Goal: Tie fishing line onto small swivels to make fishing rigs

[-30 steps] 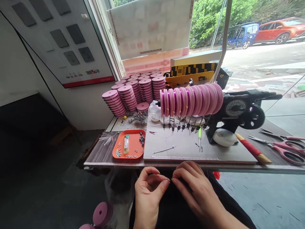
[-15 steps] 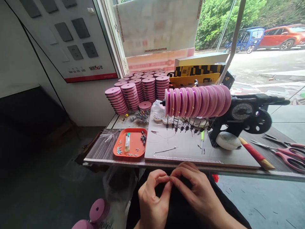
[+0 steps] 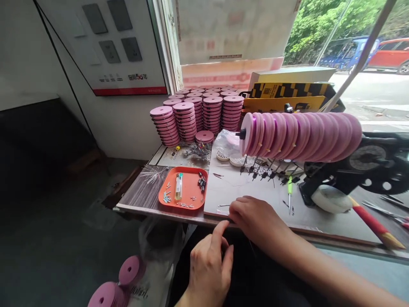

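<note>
My right hand (image 3: 255,217) lies across the front edge of the pale board (image 3: 255,189), palm down with its fingers curled and their tips mostly hidden. It covers part of a thin metal rod (image 3: 223,205), whose left end shows beside the fingers. I cannot make out what is between those fingers. Below the wrist, a faint thin line hangs against the dark clothing. Over my lap, my left hand (image 3: 211,260) has its index finger stretched forward and its thumb apart, with nothing visible between them. An orange tray (image 3: 162,192) holding a lighter (image 3: 178,186) and small parts stands left of the board.
A row of pink discs (image 3: 297,136) sits on a black machine (image 3: 367,157), with dark clips hanging below. Stacked pink spools (image 3: 183,117) stand at the back. A green-handled tool (image 3: 289,187), a brush (image 3: 373,221) and scissors (image 3: 390,213) lie to the right.
My hands have parted from a fingertip pinch over the lap. The right has moved forward onto the board's edge; the left has loosened. The view has shifted left.
</note>
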The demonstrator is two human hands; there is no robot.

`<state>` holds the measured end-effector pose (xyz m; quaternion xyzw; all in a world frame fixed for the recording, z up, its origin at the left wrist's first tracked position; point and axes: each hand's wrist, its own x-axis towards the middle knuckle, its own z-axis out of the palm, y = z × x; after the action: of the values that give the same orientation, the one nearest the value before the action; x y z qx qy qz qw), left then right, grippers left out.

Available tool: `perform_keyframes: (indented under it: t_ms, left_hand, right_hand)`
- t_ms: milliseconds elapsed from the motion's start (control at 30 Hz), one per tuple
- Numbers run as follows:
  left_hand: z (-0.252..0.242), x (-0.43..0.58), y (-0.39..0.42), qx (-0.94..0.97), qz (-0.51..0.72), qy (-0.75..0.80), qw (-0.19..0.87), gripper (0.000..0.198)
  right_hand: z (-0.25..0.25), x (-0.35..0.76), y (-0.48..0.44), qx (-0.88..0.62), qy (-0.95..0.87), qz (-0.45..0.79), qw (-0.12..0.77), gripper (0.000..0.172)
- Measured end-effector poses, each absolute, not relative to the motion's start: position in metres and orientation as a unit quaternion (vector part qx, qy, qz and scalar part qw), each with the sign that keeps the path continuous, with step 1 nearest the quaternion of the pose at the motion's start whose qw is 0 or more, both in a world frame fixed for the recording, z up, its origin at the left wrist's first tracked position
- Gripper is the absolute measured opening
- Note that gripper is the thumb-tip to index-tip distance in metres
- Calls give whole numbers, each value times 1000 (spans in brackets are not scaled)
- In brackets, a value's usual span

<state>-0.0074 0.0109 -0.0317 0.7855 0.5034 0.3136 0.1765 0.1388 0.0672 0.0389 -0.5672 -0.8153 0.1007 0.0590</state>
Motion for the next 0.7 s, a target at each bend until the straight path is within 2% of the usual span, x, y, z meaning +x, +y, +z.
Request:
perform_keyframes:
  t_ms: [100,167,300,467,700]
  left_hand:
    - [-34,-6,15,805,263,520,111,66]
    - [-36,-5,17,813,228,530,71,71]
    - [-37,-4,18,823,206,529,12,71]
    - [-40,-4,15,826,198,527,3,70]
    - [-45,-2,14,823,195,532,-36,81]
  right_hand:
    - [39,139,69,-568,-816,100,38,17]
    - [40,138,70,-569,-816,100,27,18]
    - [41,137,71,-572,-814,101,14,18]
    - [42,137,70,-574,-812,104,6,19]
    - [42,137,69,-580,-807,113,5,17]
